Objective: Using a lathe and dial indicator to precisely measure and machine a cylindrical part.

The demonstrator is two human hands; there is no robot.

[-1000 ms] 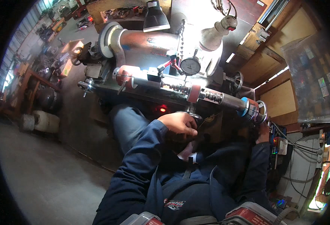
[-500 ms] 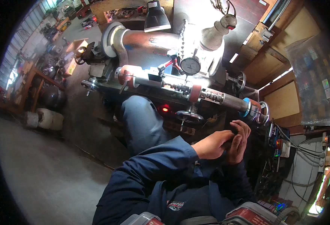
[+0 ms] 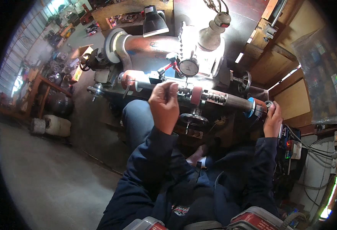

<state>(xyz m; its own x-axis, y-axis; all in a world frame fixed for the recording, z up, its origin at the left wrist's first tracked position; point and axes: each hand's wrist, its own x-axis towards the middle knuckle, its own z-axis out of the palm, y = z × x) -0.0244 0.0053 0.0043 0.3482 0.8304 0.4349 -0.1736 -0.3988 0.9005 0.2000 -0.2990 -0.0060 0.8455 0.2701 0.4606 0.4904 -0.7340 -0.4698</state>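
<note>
My left hand (image 3: 164,105) is raised before a long grinding machine, fingers curled closed near a slotted steel shaft (image 3: 233,100). Whatever may be between those fingertips is hidden. At the machine's right end, my right hand (image 3: 272,120) is closed round the rim of a small handwheel (image 3: 268,104), which it mostly covers. The shaft lies level between a red-brown left headstock (image 3: 132,79) and a right end fitting with a blue ring (image 3: 250,107). A round dial gauge (image 3: 188,67) on a red jointed arm (image 3: 164,70) stands over the shaft, beside a reddish collar (image 3: 196,95).
Behind the shaft are a black lamp (image 3: 154,23) and a bright work light (image 3: 210,36). A front handwheel (image 3: 193,119) juts toward my knee (image 3: 137,119). Cables (image 3: 310,147) hang at right. A pale tank (image 3: 57,125) stands on the floor at left.
My hands were together at the lower right. They have parted: the left has moved up and left toward the shaft, the right has moved right onto the end handwheel.
</note>
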